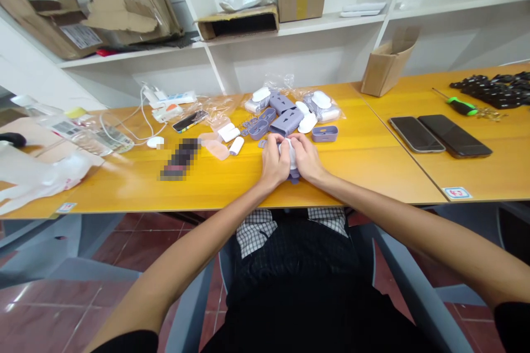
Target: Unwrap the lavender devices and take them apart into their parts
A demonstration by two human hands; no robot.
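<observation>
Close to the table's front edge, my left hand (276, 162) and my right hand (307, 160) are closed around a purple and white plastic case (292, 155), thumbs together at its top. The fingers hide much of it. Just beyond are purple plastic housings (289, 121), white oval lids (307, 123) and small purple cups (259, 129). A shallow purple tray-like part (325, 133) sits to the right of my right hand. Left of my left hand are small white blocks (236, 146) and pale pink flat pieces (216, 148). Bagged white-topped units (325, 106) lie behind.
Two phones (451, 135) and a green-handled screwdriver (461, 106) lie right, near a black pile (492, 89). An open cardboard box (389, 63) stands at the back. Left are cables, a power strip (176, 98), plastic bottles (89, 129) and a plastic bag (49, 174). Shelves rise behind.
</observation>
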